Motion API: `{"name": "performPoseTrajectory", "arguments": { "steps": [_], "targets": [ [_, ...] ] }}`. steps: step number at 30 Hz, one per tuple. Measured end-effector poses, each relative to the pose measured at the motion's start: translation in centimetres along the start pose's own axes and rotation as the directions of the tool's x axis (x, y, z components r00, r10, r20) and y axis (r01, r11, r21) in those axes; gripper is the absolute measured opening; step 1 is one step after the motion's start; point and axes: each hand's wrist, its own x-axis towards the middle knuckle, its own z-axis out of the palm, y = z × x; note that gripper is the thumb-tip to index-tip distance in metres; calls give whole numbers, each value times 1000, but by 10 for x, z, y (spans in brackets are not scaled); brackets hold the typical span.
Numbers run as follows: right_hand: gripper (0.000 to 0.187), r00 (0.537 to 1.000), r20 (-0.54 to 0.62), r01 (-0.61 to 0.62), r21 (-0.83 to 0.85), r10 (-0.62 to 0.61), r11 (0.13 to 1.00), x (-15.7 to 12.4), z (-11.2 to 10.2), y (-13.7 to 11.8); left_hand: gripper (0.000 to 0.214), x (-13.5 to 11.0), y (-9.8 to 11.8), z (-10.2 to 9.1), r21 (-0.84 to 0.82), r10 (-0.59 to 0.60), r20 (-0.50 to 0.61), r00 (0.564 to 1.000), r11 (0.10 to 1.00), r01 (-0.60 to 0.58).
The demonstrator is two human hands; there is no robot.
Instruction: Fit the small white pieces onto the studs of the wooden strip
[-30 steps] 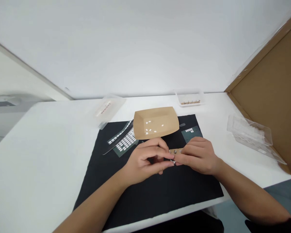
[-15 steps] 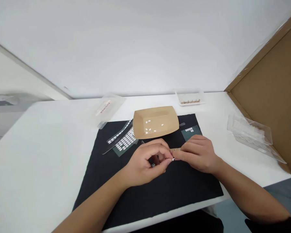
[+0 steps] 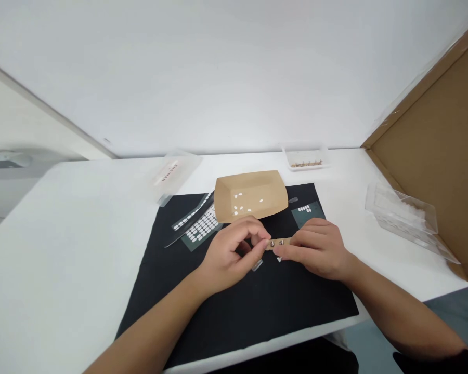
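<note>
Over a black mat (image 3: pixel 237 306), both of my hands meet on a small tan strip (image 3: pixel 277 243) with tiny metal studs. My right hand (image 3: pixel 315 249) grips the strip's right part. My left hand (image 3: pixel 230 254) pinches the strip's left end with curled fingers. A small white piece (image 3: pixel 279 258) shows just under the strip, and a small clear piece (image 3: pixel 257 265) lies on the mat below my left fingers. Behind my hands stands a brown paper tray (image 3: pixel 251 196) holding several small white pieces.
Green sheets with white oval stickers (image 3: pixel 201 228) (image 3: pixel 307 212) and a dark slim tool (image 3: pixel 187 227) lie on the mat's far side. Clear plastic boxes stand at the back left (image 3: pixel 175 174), back centre (image 3: pixel 306 157) and right (image 3: pixel 403 215). A cardboard panel (image 3: pixel 440 140) walls the right.
My left hand has shifted up to pinch the strip's left end, and the studs show again. The small clear piece now lies on the mat below my left fingers.
</note>
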Motion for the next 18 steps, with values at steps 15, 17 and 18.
{"name": "performPoseTrajectory", "arguments": {
  "steps": [15, 17, 18],
  "targets": [
    [15, 992, 9, -129, -21, 129, 991, -3, 5, 2, 9, 9, -10, -17, 641, 379, -167, 910, 743, -192],
    [20, 986, 2, -165, 12, 165, 986, -4, 5, 1, 6, 10, -14, -21, 686, 376, -236, 896, 717, -121],
    [23, 982, 0, -191, 29, 191, 981, -4, 5, 0, 6, 11, -15, -23, 704, 375, -264, 888, 704, -88]
  ]
}}
